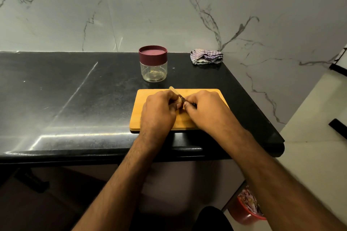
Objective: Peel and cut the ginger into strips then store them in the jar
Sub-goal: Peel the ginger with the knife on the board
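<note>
Steel blade of the knife (175,92) runs up-left from the right hand (203,108), whose grip curls round the handle. It meets the ginger (179,101) pinched in the left hand (159,110), directly beside it, above the wooden board (202,93). The lidded jar (153,63) stands beyond.

Your left hand (158,112) curls its fingers around a small piece at the fingertips. Your right hand (204,108) grips a handle, thumb tip close to the left fingertips. Both bare forearms converge forward.
</note>
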